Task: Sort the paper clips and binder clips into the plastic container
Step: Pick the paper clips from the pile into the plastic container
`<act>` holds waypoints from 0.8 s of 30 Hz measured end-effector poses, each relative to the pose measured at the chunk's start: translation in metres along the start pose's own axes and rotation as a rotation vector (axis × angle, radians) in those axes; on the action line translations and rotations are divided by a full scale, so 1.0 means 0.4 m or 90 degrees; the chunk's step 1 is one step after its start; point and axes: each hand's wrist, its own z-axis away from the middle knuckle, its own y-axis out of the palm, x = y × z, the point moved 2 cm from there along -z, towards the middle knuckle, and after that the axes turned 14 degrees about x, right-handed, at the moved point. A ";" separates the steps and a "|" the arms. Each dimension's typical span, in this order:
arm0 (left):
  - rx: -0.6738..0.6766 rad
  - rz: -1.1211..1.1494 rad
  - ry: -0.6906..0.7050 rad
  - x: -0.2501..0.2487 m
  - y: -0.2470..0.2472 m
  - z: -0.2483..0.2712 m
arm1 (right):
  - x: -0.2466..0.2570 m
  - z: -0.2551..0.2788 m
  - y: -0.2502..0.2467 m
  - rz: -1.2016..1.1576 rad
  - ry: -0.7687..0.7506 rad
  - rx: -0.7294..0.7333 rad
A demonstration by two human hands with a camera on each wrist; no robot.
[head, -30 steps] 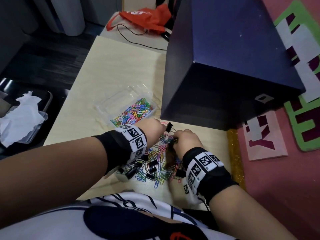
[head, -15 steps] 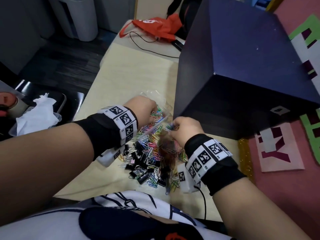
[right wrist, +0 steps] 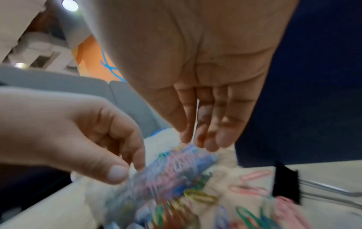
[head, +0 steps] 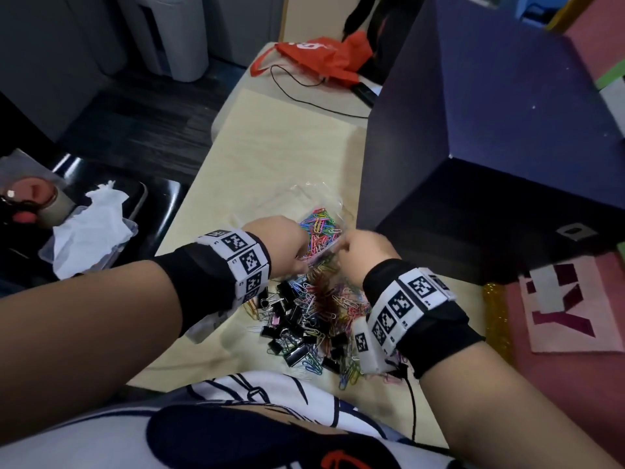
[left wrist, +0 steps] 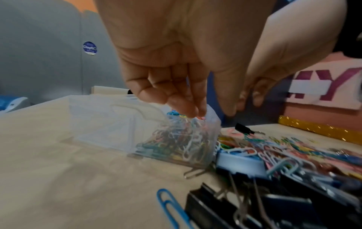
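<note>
A clear plastic container [head: 306, 198] sits on the table, half full of coloured paper clips [head: 319, 228]. Its near side touches a mixed pile [head: 314, 309] of paper clips and black binder clips [head: 294, 353]. My left hand [head: 284, 242] pinches the container's near wall [left wrist: 212, 117], with the fingers [left wrist: 188, 106] inside and the thumb outside. In the right wrist view this left hand [right wrist: 127, 167] grips the blurred container [right wrist: 162, 175]. My right hand [right wrist: 205, 139] hangs just above the clips with straight fingers and holds nothing. One binder clip [right wrist: 287, 182] lies apart to the right.
A big dark blue box [head: 490, 164] stands close on the right of the container. A red bag [head: 324, 55] and a black cable lie at the table's far end. A tub with tissue [head: 91, 231] sits off the table's left edge. A pink lettered board [head: 575, 299] lies on the right.
Both hands have moved from the pile up to the container. The binder clip seen between them a second ago is no longer in either hand. The left hand has taken hold of the container's wall.
</note>
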 end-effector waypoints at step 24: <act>-0.004 -0.126 0.116 -0.132 0.050 -0.033 | -0.169 0.066 0.137 0.042 -0.053 -0.005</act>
